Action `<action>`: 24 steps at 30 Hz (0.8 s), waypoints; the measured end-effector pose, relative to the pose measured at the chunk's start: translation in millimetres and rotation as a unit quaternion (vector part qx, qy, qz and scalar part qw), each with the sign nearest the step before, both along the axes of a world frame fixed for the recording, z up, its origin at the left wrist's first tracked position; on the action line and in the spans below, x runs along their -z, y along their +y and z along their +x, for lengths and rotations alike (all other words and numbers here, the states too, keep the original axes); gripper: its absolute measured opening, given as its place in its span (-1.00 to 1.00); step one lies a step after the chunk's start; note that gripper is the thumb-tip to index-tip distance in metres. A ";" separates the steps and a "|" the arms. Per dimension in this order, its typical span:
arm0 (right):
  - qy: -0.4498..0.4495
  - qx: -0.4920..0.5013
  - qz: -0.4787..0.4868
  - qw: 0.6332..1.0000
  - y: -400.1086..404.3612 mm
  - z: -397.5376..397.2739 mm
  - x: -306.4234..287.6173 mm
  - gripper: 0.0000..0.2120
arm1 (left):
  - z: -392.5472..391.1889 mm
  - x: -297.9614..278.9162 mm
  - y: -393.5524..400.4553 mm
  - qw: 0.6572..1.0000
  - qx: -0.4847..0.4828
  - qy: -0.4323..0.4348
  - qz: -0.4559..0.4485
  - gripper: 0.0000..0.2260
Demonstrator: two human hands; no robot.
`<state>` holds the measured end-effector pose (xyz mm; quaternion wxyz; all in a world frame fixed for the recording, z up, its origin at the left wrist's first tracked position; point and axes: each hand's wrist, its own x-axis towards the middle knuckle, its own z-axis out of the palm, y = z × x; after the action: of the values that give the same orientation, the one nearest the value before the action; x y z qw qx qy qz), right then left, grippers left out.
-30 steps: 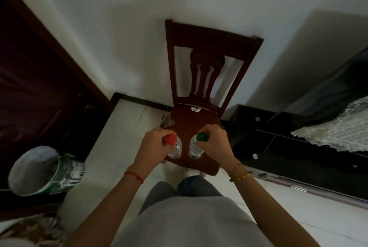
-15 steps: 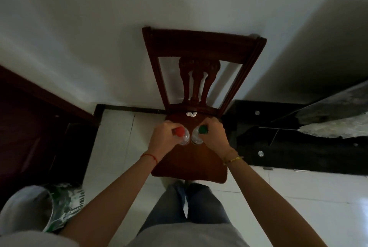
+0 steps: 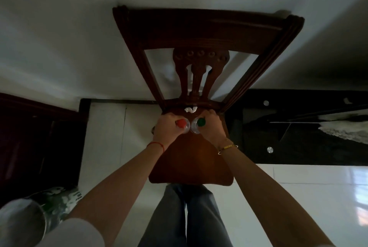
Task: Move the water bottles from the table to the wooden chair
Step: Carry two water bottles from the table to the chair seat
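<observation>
A dark wooden chair (image 3: 191, 161) stands against the white wall, its seat straight below me. My left hand (image 3: 165, 129) grips a clear water bottle with a red cap (image 3: 181, 123). My right hand (image 3: 211, 129) grips a clear water bottle with a green cap (image 3: 201, 122). Both bottles stand upright side by side over the back part of the seat, nearly touching each other. I see them from above, so I cannot tell whether their bases rest on the seat.
A crumpled white scrap (image 3: 190, 109) lies on the seat just behind the bottles. A black glass cabinet (image 3: 298, 131) stands right of the chair, a white bucket (image 3: 25, 220) at the lower left, and dark wooden furniture (image 3: 37, 143) on the left. The floor is white tile.
I have leaned in over the chair. Both hands have carried the bottles from the seat's front toward its back, and the chair now looms larger.
</observation>
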<state>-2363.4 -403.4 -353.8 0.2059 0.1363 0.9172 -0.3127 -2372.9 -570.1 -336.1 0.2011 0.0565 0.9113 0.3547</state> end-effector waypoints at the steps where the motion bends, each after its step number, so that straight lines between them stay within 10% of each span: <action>1: -0.004 0.003 -0.004 1.000 0.4 -3.5 6.7 -0.84 | -4.2 6.9 1.5 1.000 -0.003 -0.002 0.003 -0.79; 24: -0.044 0.033 -0.024 0.998 11.8 -23.3 55.6 -0.67 | -30.7 63.8 25.3 1.000 0.014 -0.017 0.010 -0.91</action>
<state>-2386.6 -391.6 -409.4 0.2386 0.1749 0.8947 -0.3347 -2403.6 -544.8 -399.9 0.2206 0.0649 0.9036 0.3615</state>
